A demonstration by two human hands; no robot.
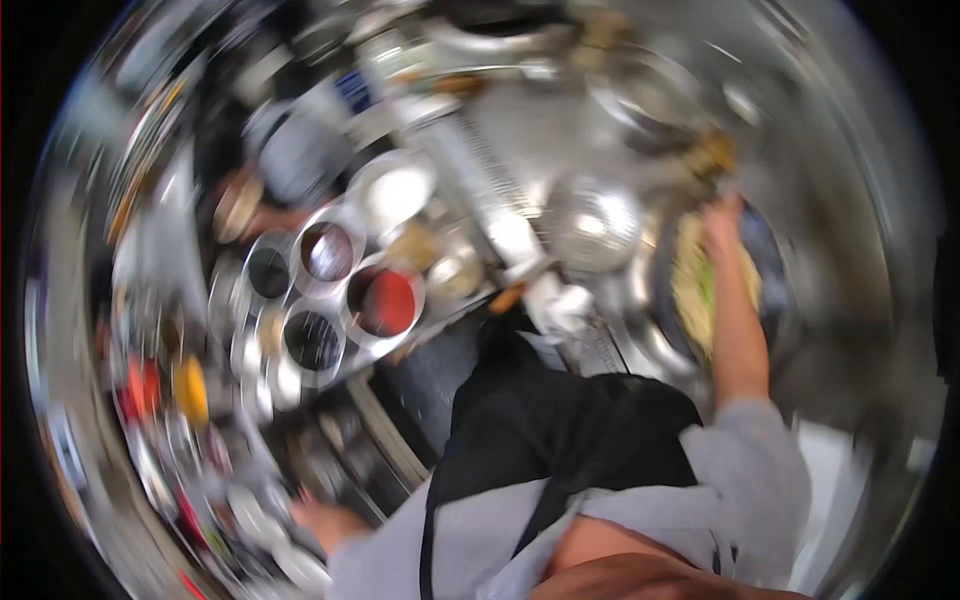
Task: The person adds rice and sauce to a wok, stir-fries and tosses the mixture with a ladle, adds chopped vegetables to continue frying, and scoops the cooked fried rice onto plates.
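The picture is smeared by motion. My right hand (722, 222) reaches over a dark wok (770, 270) at the right and looks closed at its far side; what it grips cannot be made out. Pale food, perhaps noodles, (692, 290) with a green patch lies in the wok, partly hidden behind my forearm. Down at the lower left, my left hand (318, 518) is stretched out low beside blurred white dishes (262, 525). Its fingers are too blurred to tell whether they hold anything.
Round metal containers of sauce, one red (392, 302), stand left of centre. A perforated round strainer (592, 222) sits left of the wok. Another person in a grey top (300, 155) is at the upper left. An orange-handled tool (508, 297) lies on the counter edge.
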